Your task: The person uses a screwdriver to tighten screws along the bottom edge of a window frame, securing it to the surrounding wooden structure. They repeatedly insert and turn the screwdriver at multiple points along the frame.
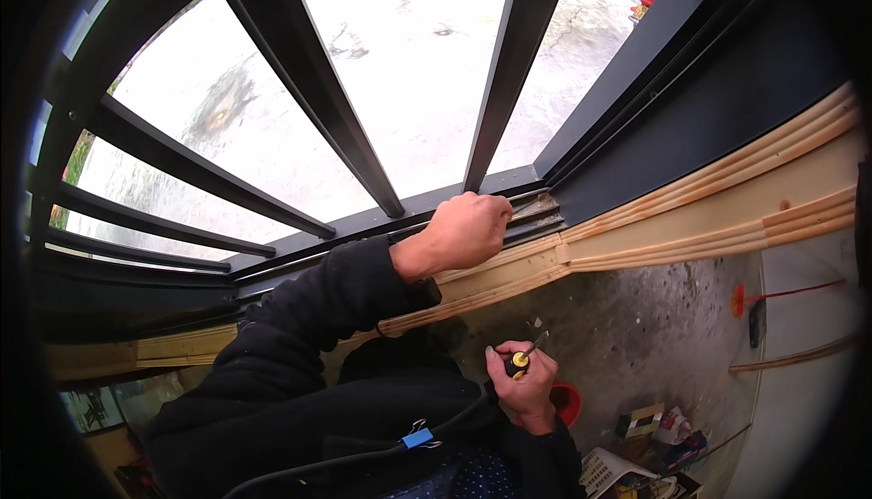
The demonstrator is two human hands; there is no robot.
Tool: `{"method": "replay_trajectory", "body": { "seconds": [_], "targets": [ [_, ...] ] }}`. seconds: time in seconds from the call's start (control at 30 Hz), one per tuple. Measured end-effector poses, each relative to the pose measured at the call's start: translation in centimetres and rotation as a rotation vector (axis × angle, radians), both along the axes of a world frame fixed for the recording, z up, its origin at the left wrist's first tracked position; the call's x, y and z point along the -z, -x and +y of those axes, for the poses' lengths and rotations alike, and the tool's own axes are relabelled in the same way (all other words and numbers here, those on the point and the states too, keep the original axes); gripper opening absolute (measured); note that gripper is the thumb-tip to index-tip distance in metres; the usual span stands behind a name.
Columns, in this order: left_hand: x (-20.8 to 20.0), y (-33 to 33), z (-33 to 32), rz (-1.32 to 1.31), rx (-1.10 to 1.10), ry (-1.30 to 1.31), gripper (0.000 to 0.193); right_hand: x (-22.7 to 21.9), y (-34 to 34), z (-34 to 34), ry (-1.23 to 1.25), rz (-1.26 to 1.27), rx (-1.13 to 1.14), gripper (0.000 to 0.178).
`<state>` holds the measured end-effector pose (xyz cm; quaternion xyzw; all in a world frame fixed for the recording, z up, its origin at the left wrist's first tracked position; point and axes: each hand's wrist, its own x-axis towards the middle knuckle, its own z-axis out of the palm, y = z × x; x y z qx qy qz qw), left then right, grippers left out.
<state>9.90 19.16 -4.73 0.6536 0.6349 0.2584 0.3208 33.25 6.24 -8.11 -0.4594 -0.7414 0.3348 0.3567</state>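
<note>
My left hand [461, 231] reaches across to the dark sliding-window track [536, 215], near its right corner. Its fingers are curled together and pressed down at the track; anything between them is hidden. Lower down, away from the sill, my right hand [534, 388] is closed round a screwdriver [518, 363] with a yellow and black handle. The metal shaft points up and to the right. Pale dirt lies in the corner of the track beside my left hand.
Dark window bars [318, 90] stand beyond the track, with bright concrete outside. A wooden window frame [654, 213] runs along the near side. On the floor are a red bucket [565, 403], a white plastic basket [607, 470] and assorted boxes. A red-handled tool [738, 300] leans at the right.
</note>
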Motion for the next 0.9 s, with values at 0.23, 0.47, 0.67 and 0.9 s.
{"method": "replay_trajectory", "body": {
  "seconds": [0.23,0.47,0.67,0.9],
  "targets": [
    [-1.2,1.3,-0.7,0.126,0.032,0.013,0.026,-0.4,0.1,0.3,0.009,-0.003,-0.016,0.02],
    [-1.2,0.6,-1.6,0.215,0.116,-0.031,0.019,-0.4,0.0,0.4,0.008,-0.009,-0.033,0.02],
    [0.0,-0.3,-1.3,0.274,0.086,0.085,0.017,-0.2,-0.2,0.3,-0.018,-0.066,-0.041,0.018],
    [-0.3,-1.4,0.2,0.159,0.134,0.116,0.018,-0.7,0.0,-0.1,0.106,-0.069,0.029,0.018]
  ]
}}
